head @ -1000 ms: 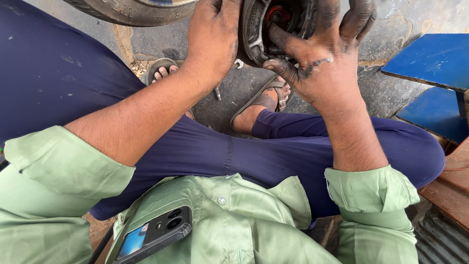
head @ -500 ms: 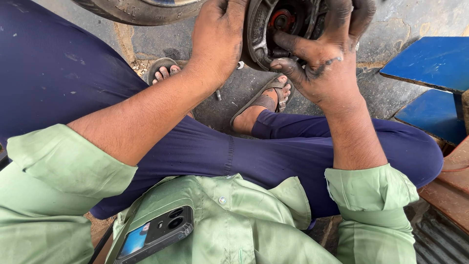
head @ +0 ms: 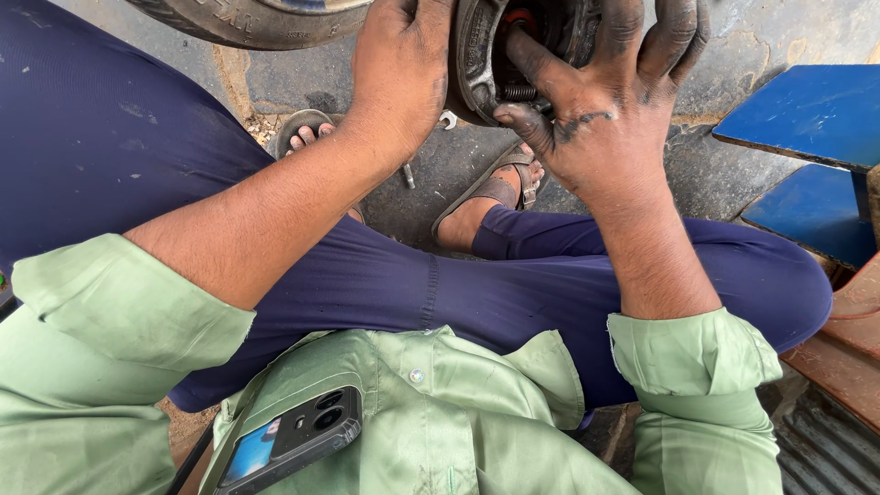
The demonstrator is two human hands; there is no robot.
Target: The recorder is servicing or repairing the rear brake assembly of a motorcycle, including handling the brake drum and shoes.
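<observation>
Here, the greasy right hand (head: 605, 119) has its forefinger and thumb pushed into the open face of a round metal hub (head: 477, 64), near a small spring (head: 518, 92) and a red part (head: 521, 16); the other fingers curl over the hub's top edge, so the hand is clamped on it. The left hand (head: 399, 69) presses flat against the hub's left side, fingers together; whether they hook behind it I cannot tell. The hub is held up above the sandalled feet (head: 495, 188), beside a tyre (head: 247, 18).

The risk, I judge, is slip: grease could let the hub drop onto the toes, or the spring could snap back and pinch the forefinger. A wrench (head: 446, 119) lies on the ground below. A phone (head: 293, 440) sits loosely in the shirt pocket and could slide out.
</observation>
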